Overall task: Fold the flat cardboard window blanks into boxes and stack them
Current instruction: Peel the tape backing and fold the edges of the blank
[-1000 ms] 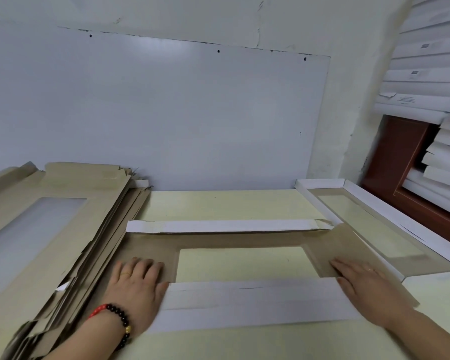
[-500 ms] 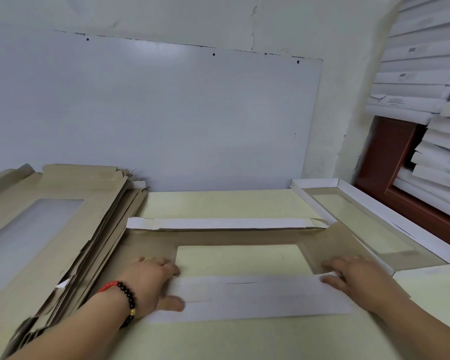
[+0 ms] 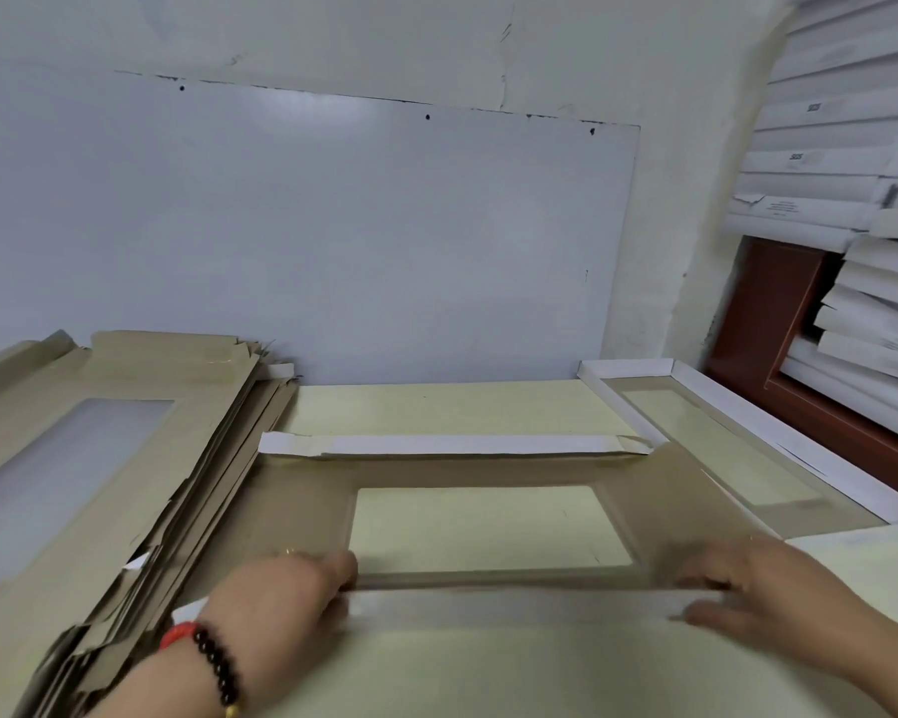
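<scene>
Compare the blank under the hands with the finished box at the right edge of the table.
The blank has only its long flaps turned up, its right end panel flat; the finished box has white walls standing on every visible side. The left hand and right hand grip the blank's near flap; nothing touches the box. The blank lies square to the table edge, the box angled. Both have brown insides and a clear window.

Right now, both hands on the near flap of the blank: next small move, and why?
Probably finish rolling the near flap over and press it down along its crease. The left hand and right hand grip its two ends, and it stands partly raised off the table, while the far flap of the blank already lies folded. The motion blur hides the finer detail.
</scene>
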A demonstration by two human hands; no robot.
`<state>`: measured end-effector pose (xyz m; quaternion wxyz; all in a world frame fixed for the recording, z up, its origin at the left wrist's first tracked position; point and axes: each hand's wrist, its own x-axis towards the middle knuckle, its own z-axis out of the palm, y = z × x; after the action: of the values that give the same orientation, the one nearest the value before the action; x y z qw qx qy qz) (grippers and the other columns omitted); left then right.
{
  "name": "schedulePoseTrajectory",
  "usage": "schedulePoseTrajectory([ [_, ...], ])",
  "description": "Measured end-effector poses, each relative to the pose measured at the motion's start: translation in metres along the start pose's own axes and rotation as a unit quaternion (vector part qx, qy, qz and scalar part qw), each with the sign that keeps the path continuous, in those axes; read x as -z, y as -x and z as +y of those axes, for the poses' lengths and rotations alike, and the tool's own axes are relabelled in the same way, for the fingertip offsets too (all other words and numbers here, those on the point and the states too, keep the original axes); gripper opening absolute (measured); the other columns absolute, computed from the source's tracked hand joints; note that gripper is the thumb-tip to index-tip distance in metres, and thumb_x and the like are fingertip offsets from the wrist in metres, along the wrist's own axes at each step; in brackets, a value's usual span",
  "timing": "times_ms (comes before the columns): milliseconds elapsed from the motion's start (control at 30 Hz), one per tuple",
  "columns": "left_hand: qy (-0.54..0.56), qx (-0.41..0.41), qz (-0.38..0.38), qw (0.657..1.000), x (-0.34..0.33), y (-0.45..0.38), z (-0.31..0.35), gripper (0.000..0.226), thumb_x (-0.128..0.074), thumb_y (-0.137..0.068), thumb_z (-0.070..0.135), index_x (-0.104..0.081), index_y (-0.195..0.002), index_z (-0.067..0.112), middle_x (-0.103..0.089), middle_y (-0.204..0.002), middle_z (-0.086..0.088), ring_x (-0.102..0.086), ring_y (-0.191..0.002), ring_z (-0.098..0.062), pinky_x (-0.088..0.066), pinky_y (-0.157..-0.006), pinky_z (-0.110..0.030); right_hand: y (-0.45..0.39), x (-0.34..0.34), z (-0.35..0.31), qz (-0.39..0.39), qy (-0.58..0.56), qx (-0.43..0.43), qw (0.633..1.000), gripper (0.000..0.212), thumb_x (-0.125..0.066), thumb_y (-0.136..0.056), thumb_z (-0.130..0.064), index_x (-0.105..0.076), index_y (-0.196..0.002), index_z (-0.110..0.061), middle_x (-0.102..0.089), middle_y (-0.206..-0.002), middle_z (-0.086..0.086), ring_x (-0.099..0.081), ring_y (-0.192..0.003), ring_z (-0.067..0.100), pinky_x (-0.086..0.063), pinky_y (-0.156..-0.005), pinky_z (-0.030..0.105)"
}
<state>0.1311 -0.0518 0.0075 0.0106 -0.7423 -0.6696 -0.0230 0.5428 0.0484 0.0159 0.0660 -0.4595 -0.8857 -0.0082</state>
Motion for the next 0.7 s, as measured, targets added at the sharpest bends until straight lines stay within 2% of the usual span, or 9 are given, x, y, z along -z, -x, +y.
schedulePoseTrajectory([
  [133,-0.034,-0.029,-0.071,0.997,-0.02,0.012,0.023,0.029,-0.039,-0.098,0.031,-0.049,-0.125,0.03,-0.056,-0.13,0.004,-0.055,-0.118,-0.021,-0.043,-0.096,-0.033,0.004,-0.012,-0.039,0.021,0.062,0.066,0.996,0.028,-0.083,-0.065,-0.047,-0.071,-0.09,-0.051,-0.064,-0.093,-0.038,-0.061,-0.085,-0.016,-0.047,-0.069,0.005],
  [167,-0.034,-0.057,-0.082,0.994,-0.024,0.014,0.028,0.028,-0.049,-0.094,0.037,-0.055,-0.121,0.032,-0.059,-0.127,0.007,-0.058,-0.115,-0.017,-0.046,-0.094,-0.029,0.004,-0.021,-0.048,0.049,0.065,0.082,0.993,0.026,-0.083,-0.064,-0.043,-0.072,-0.086,-0.052,-0.065,-0.091,-0.037,-0.063,-0.08,-0.016,-0.048,-0.066,0.004],
  [267,-0.022,-0.067,-0.064,0.995,-0.02,0.013,0.041,0.043,-0.086,-0.047,0.055,-0.075,-0.086,0.04,-0.071,-0.099,0.022,-0.068,-0.087,0.004,-0.054,-0.068,-0.013,-0.003,-0.048,-0.081,0.097,0.094,0.126,0.983,0.021,-0.066,-0.064,-0.039,-0.073,-0.077,-0.053,-0.068,-0.086,-0.032,-0.063,-0.069,-0.015,-0.046,-0.063,0.005],
  [300,0.005,-0.054,-0.087,0.995,-0.021,0.013,0.044,0.045,-0.082,-0.061,0.052,-0.073,-0.103,0.038,-0.067,-0.116,0.018,-0.065,-0.102,0.001,-0.054,-0.079,-0.017,-0.007,-0.057,-0.092,0.096,0.085,0.128,0.984,0.029,-0.064,-0.054,-0.04,-0.074,-0.078,-0.051,-0.069,-0.088,-0.03,-0.064,-0.071,-0.015,-0.046,-0.064,0.004],
  [367,-0.011,-0.047,-0.061,0.997,-0.042,0.003,0.046,0.045,-0.041,-0.1,0.03,-0.038,-0.145,0.025,-0.027,-0.156,0.006,-0.029,-0.142,-0.014,-0.034,-0.111,-0.033,-0.018,-0.072,-0.11,0.1,0.076,0.142,0.982,0.03,-0.056,-0.059,-0.037,-0.077,-0.079,-0.044,-0.072,-0.091,-0.023,-0.066,-0.077,-0.011,-0.049,-0.066,0.007],
  [400,-0.02,-0.023,-0.077,0.997,-0.045,-0.002,0.05,0.047,-0.027,-0.103,0.021,-0.026,-0.15,0.02,-0.014,-0.16,0.002,-0.017,-0.147,-0.019,-0.026,-0.115,-0.039,-0.025,-0.077,-0.116,0.108,0.075,0.144,0.981,0.034,-0.047,-0.068,-0.034,-0.077,-0.082,-0.042,-0.072,-0.093,-0.021,-0.067,-0.081,-0.008,-0.051,-0.068,0.01],
  [500,-0.046,-0.017,-0.12,0.992,-0.055,-0.015,0.063,0.05,-0.022,-0.102,0.015,-0.017,-0.152,0.013,-0.007,-0.161,-0.006,-0.01,-0.148,-0.025,-0.02,-0.116,-0.043,-0.046,-0.091,-0.137,0.106,0.078,0.158,0.979,0.046,-0.033,-0.083,-0.029,-0.076,-0.09,-0.043,-0.071,-0.1,-0.021,-0.067,-0.09,-0.007,-0.053,-0.071,0.012],
  [633,-0.062,-0.037,-0.151,0.986,-0.059,-0.026,0.081,0.052,-0.021,-0.103,0.018,-0.007,-0.152,0.008,-0.001,-0.161,-0.01,-0.004,-0.148,-0.025,-0.013,-0.118,-0.046,-0.058,-0.084,-0.159,0.022,0.053,0.158,0.986,0.038,-0.06,-0.062,-0.055,-0.073,-0.098,-0.049,-0.067,-0.108,-0.026,-0.062,-0.098,-0.011,-0.052,-0.076,0.013],
  [700,-0.062,-0.045,-0.145,0.986,-0.058,-0.026,0.077,0.052,-0.022,-0.103,0.018,-0.008,-0.153,0.01,-0.001,-0.161,-0.007,-0.003,-0.148,-0.023,-0.013,-0.118,-0.045,-0.054,-0.083,-0.151,0.039,0.056,0.168,0.983,0.032,-0.047,-0.079,-0.043,-0.073,-0.098,-0.048,-0.068,-0.108,-0.026,-0.062,-0.098,-0.01,-0.051,-0.079,0.012],
])
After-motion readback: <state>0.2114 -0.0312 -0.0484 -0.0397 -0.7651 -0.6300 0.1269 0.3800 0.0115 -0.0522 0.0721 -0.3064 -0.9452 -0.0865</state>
